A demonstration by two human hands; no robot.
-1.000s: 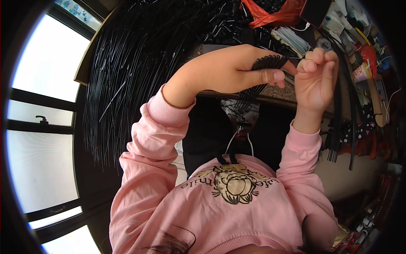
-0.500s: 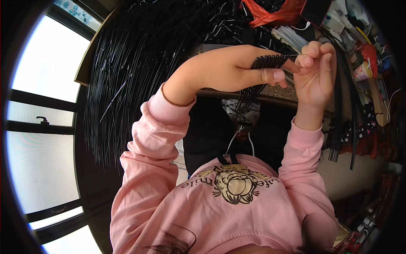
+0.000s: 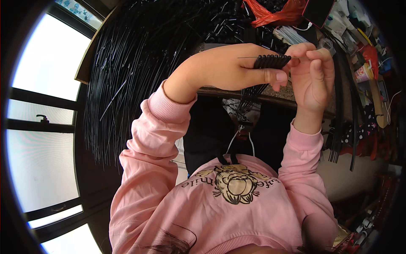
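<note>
Two hands at work, both raised above desk edge.

- Left hand: grip closed on bundle of short black tubes, thumb pressing from below, tube ends lined up in a row & poking out past fingers toward right hand.
- Right hand: fingertips pinched on thin black strand, just beside tube ends; strand runs level across top of bundle. Grip closed, touching bundle's far end.
- Handling note (judgement): keep bundle flat & square w/ thumb, don't loosen; feed strand straight, one tube at a time, pinch close to tip so it doesn't flex.
- Look of item: tubes matte black, slim, approx. equal length, packed side by side like comb teeth; rounded ends.
- Around grip: heap of long black strands left & beyond; orange-red plastic bag beyond; misc. clutter to right, too small to tell.
- Below: pink sweatshirt sleeves.
</note>
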